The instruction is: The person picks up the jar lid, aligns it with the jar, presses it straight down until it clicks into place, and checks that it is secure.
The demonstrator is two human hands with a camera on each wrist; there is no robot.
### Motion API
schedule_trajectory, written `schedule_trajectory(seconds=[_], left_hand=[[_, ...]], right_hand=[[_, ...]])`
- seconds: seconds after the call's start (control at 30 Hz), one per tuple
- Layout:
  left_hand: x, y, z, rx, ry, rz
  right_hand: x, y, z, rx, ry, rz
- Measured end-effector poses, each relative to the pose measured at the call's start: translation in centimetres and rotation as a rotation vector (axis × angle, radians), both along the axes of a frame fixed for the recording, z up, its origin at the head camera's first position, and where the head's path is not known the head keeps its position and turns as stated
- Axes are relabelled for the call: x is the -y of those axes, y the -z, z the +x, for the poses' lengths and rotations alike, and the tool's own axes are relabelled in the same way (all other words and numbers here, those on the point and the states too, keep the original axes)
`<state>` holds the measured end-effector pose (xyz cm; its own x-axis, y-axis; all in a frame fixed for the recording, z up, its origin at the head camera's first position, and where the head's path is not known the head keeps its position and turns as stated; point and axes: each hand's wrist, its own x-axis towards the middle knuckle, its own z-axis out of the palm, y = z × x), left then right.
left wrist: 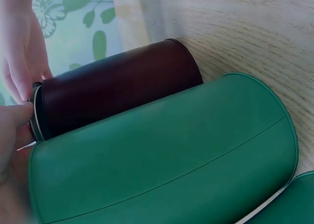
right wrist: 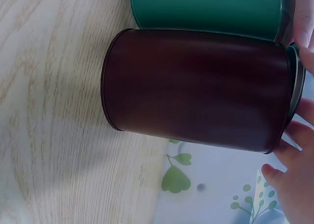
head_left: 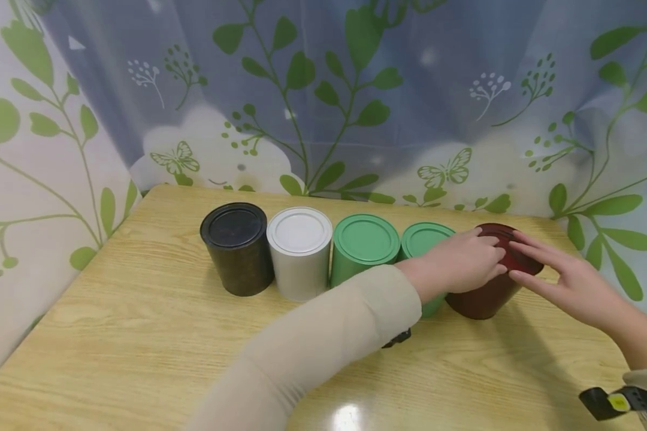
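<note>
A dark red canister point(head_left: 482, 300) stands at the right end of a row of canisters. Its lid point(right wrist: 299, 81) sits slightly tilted, a narrow gap showing under the rim in the right wrist view. Reaching across a green canister point(left wrist: 162, 160), my left hand point(head_left: 458, 264) grips the lid's left edge with bent fingers. My right hand point(head_left: 579, 290) comes from the right, its fairly straight fingers and thumb spread against the lid's right side. The canister's inside is hidden.
Left of the dark red canister, another green canister point(head_left: 365, 239), a white canister point(head_left: 299, 263) and a black canister point(head_left: 242, 263) stand close together on the wooden table point(head_left: 140, 335). Behind the table hangs a leaf-patterned curtain point(head_left: 323, 90).
</note>
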<state>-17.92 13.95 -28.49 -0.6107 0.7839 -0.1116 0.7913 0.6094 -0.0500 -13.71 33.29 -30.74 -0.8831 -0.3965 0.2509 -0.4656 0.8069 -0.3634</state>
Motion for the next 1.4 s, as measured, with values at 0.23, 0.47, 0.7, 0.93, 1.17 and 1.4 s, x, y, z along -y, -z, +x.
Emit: schedule_trajectory(seconds=[0.23,0.47,0.7,0.93,1.17,1.4], left_hand=[[-0.5,0.3,-0.4,0.023,-0.072,-0.037],[-0.9,0.4,-0.2,0.048,-0.165,-0.073],[-0.9,0.4,0.8,-0.006,-0.133,-0.125],[-0.2,0.5,2.7,-0.064,-0.077,-0.123],[0.4,0.4,3.9,-0.074,-0.064,-0.136],[0.5,0.4,3.8,-0.070,-0.092,-0.123]], right_hand=[[0.0,0.1,-0.4,-0.017,-0.010,0.018],[-0.3,0.0,-0.5,0.056,0.035,0.046],[-0.4,-0.2,0.4,0.131,0.043,0.023],[-0.2,-0.8,2.1,0.133,0.047,0.128],[0.4,-1.1,3.0,0.185,0.043,0.184],[0.7,-1.1,2.8,0.170,0.056,0.209]])
